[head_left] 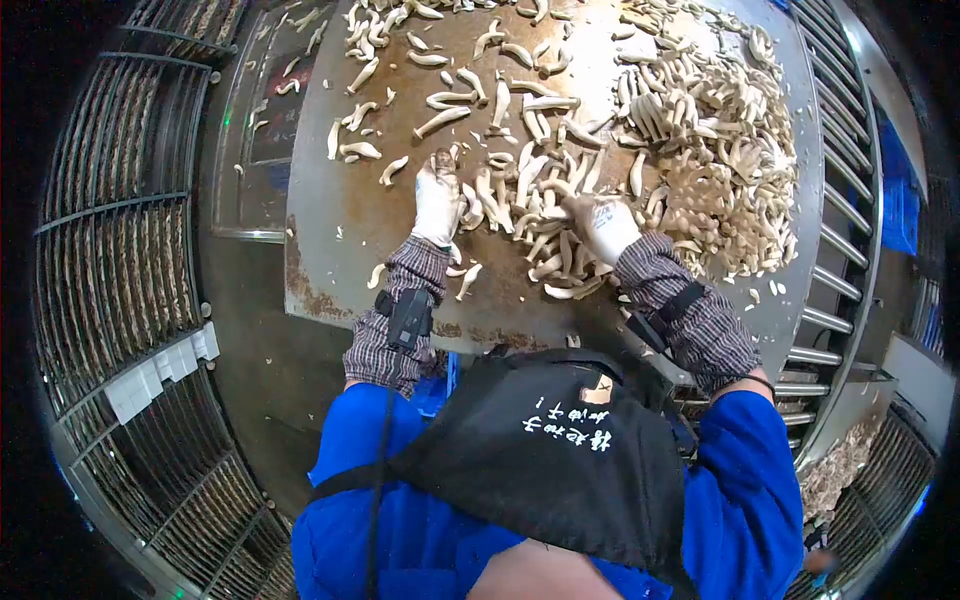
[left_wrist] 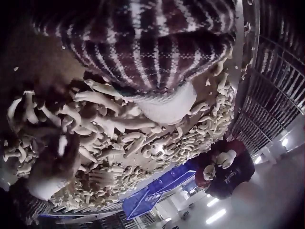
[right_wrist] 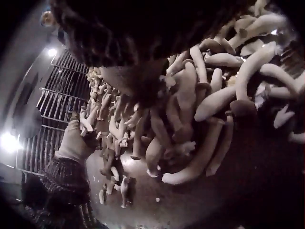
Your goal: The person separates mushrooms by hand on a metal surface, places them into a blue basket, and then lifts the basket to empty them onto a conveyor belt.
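Pale, long-stemmed mushrooms (head_left: 530,180) lie loose over a metal table, thickest around and between both hands. My left hand (head_left: 436,208), in a white glove with stained fingertips, is at the left edge of this cluster. In the right wrist view, the left hand (right_wrist: 75,140) has a mushroom (right_wrist: 86,123) between thumb and fingers. My right hand (head_left: 608,226), also gloved, reaches down among the mushrooms, its blurred fingers at their stems. A dark sleeve hides most of it in the right wrist view, so I cannot tell whether it grips one.
A dense heap of mushrooms (head_left: 720,150) covers the table's right side. Beyond it runs a roller conveyor (head_left: 838,215). Wire racks (head_left: 120,210) stand on the left. The table's near edge (head_left: 450,335) is in front of my apron. Blue crates (left_wrist: 157,186) and another person (left_wrist: 224,167) appear across the table.
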`<state>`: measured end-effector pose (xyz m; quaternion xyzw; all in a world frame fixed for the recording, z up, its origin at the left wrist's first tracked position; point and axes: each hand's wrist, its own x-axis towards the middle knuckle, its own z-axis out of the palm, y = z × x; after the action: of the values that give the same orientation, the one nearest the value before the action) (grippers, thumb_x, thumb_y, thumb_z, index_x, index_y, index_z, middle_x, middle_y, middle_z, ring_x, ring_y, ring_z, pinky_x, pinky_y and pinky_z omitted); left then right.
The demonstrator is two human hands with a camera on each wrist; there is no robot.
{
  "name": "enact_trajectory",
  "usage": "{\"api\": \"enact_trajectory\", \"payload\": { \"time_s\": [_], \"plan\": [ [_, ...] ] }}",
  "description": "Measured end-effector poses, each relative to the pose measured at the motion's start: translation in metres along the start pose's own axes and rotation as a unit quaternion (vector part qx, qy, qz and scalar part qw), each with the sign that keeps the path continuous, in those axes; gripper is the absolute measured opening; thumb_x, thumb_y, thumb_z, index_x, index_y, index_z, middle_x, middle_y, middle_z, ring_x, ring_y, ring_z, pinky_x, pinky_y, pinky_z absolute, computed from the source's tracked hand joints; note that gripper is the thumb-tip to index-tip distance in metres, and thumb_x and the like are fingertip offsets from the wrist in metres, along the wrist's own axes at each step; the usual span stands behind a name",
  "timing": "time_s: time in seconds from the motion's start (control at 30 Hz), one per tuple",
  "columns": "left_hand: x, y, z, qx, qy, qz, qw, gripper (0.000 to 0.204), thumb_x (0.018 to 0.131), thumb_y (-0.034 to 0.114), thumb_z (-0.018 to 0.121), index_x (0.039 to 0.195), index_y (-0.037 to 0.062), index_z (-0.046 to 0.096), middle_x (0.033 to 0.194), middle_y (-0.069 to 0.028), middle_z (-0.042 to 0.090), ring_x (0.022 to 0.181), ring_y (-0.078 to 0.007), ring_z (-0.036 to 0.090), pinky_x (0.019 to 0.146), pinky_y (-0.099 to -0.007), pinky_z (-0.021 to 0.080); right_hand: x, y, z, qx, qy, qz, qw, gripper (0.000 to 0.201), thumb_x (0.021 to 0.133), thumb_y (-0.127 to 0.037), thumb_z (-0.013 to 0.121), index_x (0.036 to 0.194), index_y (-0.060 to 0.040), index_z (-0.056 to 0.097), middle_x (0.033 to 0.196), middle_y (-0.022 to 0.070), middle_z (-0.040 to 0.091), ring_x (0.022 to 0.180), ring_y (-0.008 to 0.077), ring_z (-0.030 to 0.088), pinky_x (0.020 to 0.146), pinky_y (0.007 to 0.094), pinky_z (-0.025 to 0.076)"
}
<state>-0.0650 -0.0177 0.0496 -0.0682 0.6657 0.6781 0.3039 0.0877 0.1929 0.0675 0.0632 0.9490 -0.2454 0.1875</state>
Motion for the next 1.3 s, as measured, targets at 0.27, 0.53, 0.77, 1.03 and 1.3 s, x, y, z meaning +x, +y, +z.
{"api": "enact_trajectory", "payload": {
  "time_s": [0.27, 0.53, 0.77, 1.03, 1.3],
  "plan": [
    [0.026, -0.036, -0.022, 0.244, -0.026, 0.232, 0.941, 0.032, 0.094, 0.012, 0.045, 0.122, -0.0027, 0.053, 0.125, -0.0176, 0.049, 0.111, -0.0259, 0.050, 0.094, -0.0329, 0.041, 0.034, 0.010, 0.007, 0.001, 0.201, -0.037, 0.979, 0.037, 0.076, -0.012, 0.062, 0.113, -0.0077, 0.061, 0.104, 0.0179, 0.061, 0.096, 0.0342, 0.059, 0.082, 0.0420, 0.049],
    [-0.034, -0.044, 0.037, 0.477, -0.016, 0.387, 0.789, 0.021, 0.075, 0.013, 0.064, 0.096, 0.0119, 0.064, 0.068, -0.0093, 0.060, 0.065, -0.0293, 0.059, 0.062, -0.0406, 0.048, 0.073, 0.071, -0.031, 0.073, 0.160, 0.193, 0.965, 0.044, 0.085, -0.025, 0.058, 0.124, -0.0062, 0.051, 0.103, 0.0196, 0.063, 0.097, 0.0334, 0.062, 0.084, 0.0434, 0.048],
    [-0.086, -0.089, 0.101, 0.566, -0.412, 0.405, 0.588, 0.020, 0.084, 0.016, 0.052, 0.100, 0.0104, 0.062, 0.073, -0.0064, 0.064, 0.063, -0.0221, 0.062, 0.057, -0.0354, 0.051, 0.096, 0.102, -0.073, -0.196, 0.111, 0.227, 0.947, 0.052, 0.096, -0.027, 0.036, 0.143, -0.0072, 0.033, 0.140, 0.0283, 0.037, 0.132, 0.0406, 0.034, 0.108, 0.0550, 0.026],
    [0.011, -0.054, 0.080, 0.640, -0.190, 0.278, 0.690, 0.027, 0.090, 0.021, 0.051, 0.110, 0.0083, 0.062, 0.092, -0.0164, 0.065, 0.081, -0.0278, 0.064, 0.077, -0.0428, 0.052, 0.076, 0.133, -0.033, -0.020, 0.088, 0.166, 0.982, 0.063, 0.079, -0.023, 0.069, 0.131, 0.0013, 0.043, 0.117, 0.0242, 0.060, 0.108, 0.0336, 0.060, 0.091, 0.0406, 0.048],
    [-0.020, -0.077, 0.109, 0.033, -0.253, 0.164, 0.953, 0.058, 0.096, 0.033, 0.054, 0.138, -0.0006, 0.034, 0.123, -0.0087, 0.053, 0.109, -0.0167, 0.050, 0.092, -0.0292, 0.041, 0.019, 0.006, 0.012, 0.676, 0.254, 0.093, 0.686, 0.039, 0.094, -0.027, 0.056, 0.116, 0.0051, 0.057, 0.105, 0.0132, 0.064, 0.096, 0.0244, 0.060, 0.085, 0.0357, 0.047]
  ]
}}
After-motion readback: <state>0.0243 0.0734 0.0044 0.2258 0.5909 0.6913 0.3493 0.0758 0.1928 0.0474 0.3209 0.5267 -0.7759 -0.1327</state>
